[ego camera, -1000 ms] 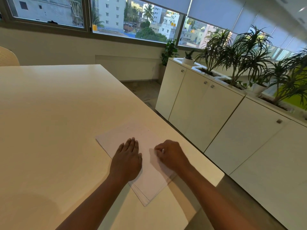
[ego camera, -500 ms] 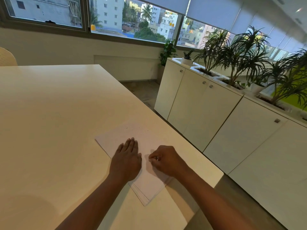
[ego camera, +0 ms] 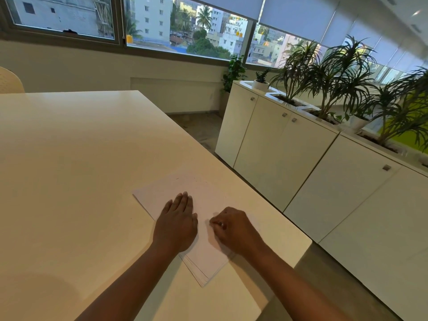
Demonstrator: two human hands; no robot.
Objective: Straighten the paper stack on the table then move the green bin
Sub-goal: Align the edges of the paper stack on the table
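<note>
A stack of white paper (ego camera: 185, 188) lies skewed near the right edge of the cream table (ego camera: 81, 158), its lower sheets fanned out a little at the near corner. My left hand (ego camera: 177, 224) rests flat on the stack's left half with straight fingers. My right hand (ego camera: 234, 230) sits on the right half with its fingers curled under, fingertips against the top sheet; nothing shows in its grasp. No green bin is in view.
White cabinets (ego camera: 278, 147) with potted plants (ego camera: 335, 72) on top line the right side across a narrow strip of floor. The table's right edge and near corner run close to the paper. A pale chair back (ego camera: 9, 81) shows at far left.
My right hand has slid left across the paper toward my left hand, fingers staying curled. The left hand and the stack have kept their place.
</note>
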